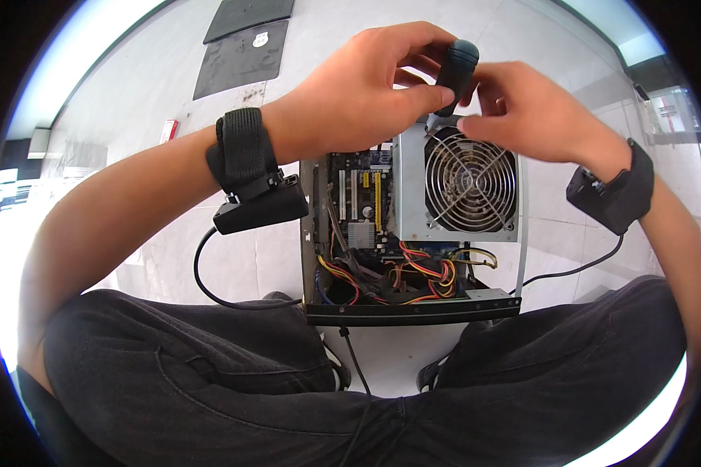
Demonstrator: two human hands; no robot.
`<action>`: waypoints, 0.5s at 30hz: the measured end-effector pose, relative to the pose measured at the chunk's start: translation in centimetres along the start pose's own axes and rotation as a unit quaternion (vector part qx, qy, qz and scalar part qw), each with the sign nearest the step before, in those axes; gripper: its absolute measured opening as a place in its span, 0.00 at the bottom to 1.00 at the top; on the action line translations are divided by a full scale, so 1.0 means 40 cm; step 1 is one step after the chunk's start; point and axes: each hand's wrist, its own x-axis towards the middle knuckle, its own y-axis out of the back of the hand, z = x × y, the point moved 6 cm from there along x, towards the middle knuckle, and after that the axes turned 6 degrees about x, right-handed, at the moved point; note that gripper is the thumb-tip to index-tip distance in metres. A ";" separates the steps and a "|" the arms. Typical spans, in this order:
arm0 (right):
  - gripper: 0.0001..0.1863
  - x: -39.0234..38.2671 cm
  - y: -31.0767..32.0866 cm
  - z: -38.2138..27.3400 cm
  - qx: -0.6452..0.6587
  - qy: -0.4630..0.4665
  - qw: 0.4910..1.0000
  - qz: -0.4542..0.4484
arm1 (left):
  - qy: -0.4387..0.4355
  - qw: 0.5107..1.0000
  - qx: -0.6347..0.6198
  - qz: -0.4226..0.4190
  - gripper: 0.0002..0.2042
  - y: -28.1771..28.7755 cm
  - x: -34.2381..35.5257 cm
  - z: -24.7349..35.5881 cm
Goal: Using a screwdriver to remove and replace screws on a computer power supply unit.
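Observation:
My left hand (393, 86) is closed around the dark handle of a screwdriver (461, 58), which points down at the far edge of a metal power supply (413, 187). Close against the handle from the right is my right hand (514, 109), its fingers curled and its fingertips partly hidden behind the handle. Its thumb rests near the far edge of the fan grille (473, 179). The power supply sits in an opened computer case (413, 313) between my legs. Left of it, a motherboard (358, 194) shows slots and a silver heatsink (361, 235).
Red, yellow and black cables (436, 276) lie bundled in the near part of the case. Two dark flat panels (241, 62) lie on the tiled floor at the far left, and a small red and white box (170, 130) nearer. Black cords run from both wrist devices.

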 end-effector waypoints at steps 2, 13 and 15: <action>0.18 0.009 0.016 -0.015 0.043 -0.005 0.999 0.006 | 0.014 1.000 -0.005 -0.001 0.18 -0.006 0.000 -0.006; 0.19 -0.050 0.092 -0.251 -0.083 0.137 0.987 0.020 | -0.031 0.996 0.050 -0.063 0.19 -0.015 -0.001 -0.014; 0.17 -0.049 0.085 -0.262 -0.160 0.159 0.974 0.030 | 0.012 0.997 -0.018 -0.076 0.20 -0.020 0.000 -0.023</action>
